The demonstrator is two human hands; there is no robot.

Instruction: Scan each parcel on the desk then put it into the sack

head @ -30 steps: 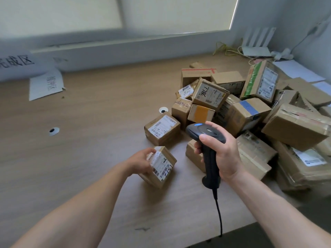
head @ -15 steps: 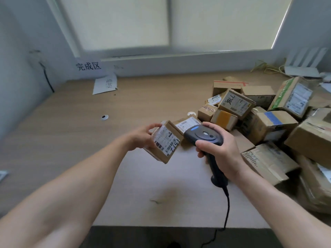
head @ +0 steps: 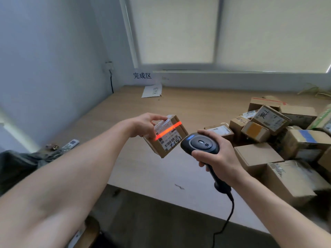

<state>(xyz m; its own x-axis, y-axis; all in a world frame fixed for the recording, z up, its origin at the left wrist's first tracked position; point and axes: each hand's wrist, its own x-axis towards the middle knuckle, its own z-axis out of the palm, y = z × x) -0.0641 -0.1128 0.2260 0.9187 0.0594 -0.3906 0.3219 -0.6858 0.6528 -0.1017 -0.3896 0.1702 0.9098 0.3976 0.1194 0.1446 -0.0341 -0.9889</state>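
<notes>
The cable [head: 227, 217] is being seen nearest, hanging down from the scanner [head: 200, 144] past the desk's front edge and cut off by the bottom of the view. The scanner's handle is being gripped by the right hand [head: 217, 158], with the fingers wrapped tightly round it and the thumb laid against the side of the round head; the fingertips are being hidden by the handle. Just to the left, a small parcel [head: 168, 138] is being held tilted in the air above the desk [head: 143, 167] by the left hand [head: 143, 127], pinched at its left side between the thumb and a finger on the top edge; the other fingers are being covered by the box. Its white label is being turned toward the scanner and is being crossed slantwise by a red line of light [head: 168, 130]; the handwritten digits are being blurred. To the right, a heap of boxes [head: 279, 140] is being cut off by the frame. At the left, a remote control [head: 70, 144] is lying near a dark bundle of cloth [head: 18, 163], and whether that is the sack cannot be told. Farther back, a sheet of paper [head: 152, 90] is lying below a sign [head: 142, 75] on the wall.
</notes>
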